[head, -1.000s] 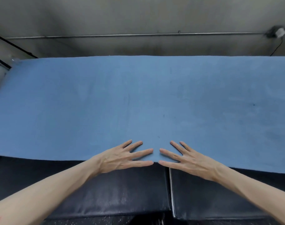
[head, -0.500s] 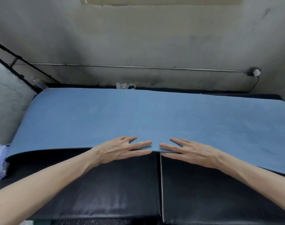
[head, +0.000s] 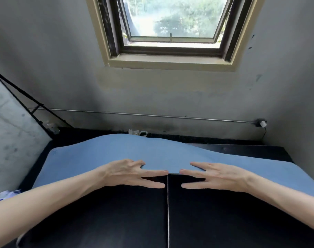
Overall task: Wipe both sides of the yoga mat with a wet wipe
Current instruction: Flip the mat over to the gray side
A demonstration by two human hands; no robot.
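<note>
With our left hand (head: 133,173) and right hand (head: 217,176) lying flat and open-fingered on the near edge of the soft blue foam yoga mat (head: 102,154) spread across the black padded bench (head: 116,215), we judge it light, floppy, best gripped along that edge.

Blue yoga mat (head: 116,151) lies spread (middle humped) on black cushions (head: 116,221).
</note>
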